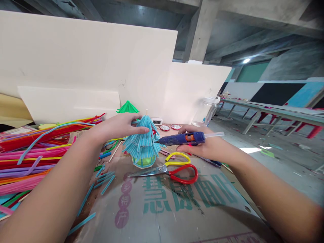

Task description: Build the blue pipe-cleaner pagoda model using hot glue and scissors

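Observation:
My left hand [121, 126] grips the upper part of a light-blue tiered pagoda model [143, 145], thumb in front and fingertips partly hidden behind it. The model stands upright, with ribbed strip roofs and a pale green base. My right hand [199, 138] is closed around a dark blue hot glue gun [182, 138], and a clear glue stick [214, 134] pokes out of its rear. The nozzle points left at the model's right side; whether it touches cannot be made out. Scissors [167, 170] with one yellow and one red handle lie just in front of the model.
Colourful pipe cleaners [32, 155] are heaped on the left, with cut blue pieces [107, 184] nearby. Behind stand a green umbrella-shaped roof [128, 107], a small digital clock [157, 121], a clear plastic bottle [204, 111] and white boards [83, 60]. A printed sheet [136, 219] covers the front.

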### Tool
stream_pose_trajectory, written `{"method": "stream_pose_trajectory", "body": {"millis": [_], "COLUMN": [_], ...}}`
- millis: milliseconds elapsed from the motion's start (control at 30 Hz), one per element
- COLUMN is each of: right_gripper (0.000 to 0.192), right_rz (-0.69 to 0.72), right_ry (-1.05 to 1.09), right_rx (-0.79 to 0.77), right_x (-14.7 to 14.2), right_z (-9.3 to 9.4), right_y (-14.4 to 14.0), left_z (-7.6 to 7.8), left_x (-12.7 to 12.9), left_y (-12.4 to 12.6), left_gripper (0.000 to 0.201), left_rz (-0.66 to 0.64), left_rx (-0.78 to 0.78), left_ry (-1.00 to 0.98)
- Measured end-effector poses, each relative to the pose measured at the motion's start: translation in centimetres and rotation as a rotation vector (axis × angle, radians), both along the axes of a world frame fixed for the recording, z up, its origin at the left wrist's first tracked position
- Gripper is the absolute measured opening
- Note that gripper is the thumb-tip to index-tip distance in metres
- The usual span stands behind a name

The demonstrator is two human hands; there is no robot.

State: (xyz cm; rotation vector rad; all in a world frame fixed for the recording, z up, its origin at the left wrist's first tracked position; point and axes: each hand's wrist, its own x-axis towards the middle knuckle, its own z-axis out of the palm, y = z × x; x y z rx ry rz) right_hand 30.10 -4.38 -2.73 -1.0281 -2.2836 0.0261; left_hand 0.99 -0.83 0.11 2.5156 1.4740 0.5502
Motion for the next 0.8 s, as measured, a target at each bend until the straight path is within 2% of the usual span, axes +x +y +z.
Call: {"method": "stream_pose_trajectory", "body": {"millis": [167, 267, 367, 433, 600, 667, 800], "right_gripper": [0.035, 0.032, 0.031, 0.033, 0.032, 0.028, 0.024], "right_rz": [0.027, -0.005, -0.114, -0.192, -0.172, -0.166, -0.226], "right_ry": [0.205, 0.325, 0.32, 0.315, 0.253, 0.237, 0.212], "right_rx": [-0.226, -0.246, -0.219, -0.264, -0.395, -0.422, -0.466], "right_x": [0.3, 0.8, 1.1, 1.0, -0.2, -0.7, -1.8], "right_z": [0.5, -0.1, -1.6, -2.6, -4.2, -4.7, -6.2], "right_y": [0.7, 2.6, 5.3, 7.0, 11.1, 12.8, 16.2], "left_z": [0.0, 0.0, 0.1, 0.3, 1.2, 1.6, 1.7], "left_x": [-0.7, -1.1, -1.3, -1.5, -2.2, -2.4, -2.5], "left_y": [0.2, 0.3, 0.4, 0.4, 0.1, -0.1, -0.3], "left_gripper": [0.073, 0.068, 0.067, 0.065, 0.051, 0.043, 0.035], "left_rz": [0.016, -0.023, -0.03, 0.019, 0.204, 0.248, 0.17], "left_rx": [-0.037, -0.042, -0.044, -0.008, 0.155, 0.162, 0.056], "left_ry": [-0.04, -0.063, -0.085, -0.142, -0.386, -0.446, -0.508]}}
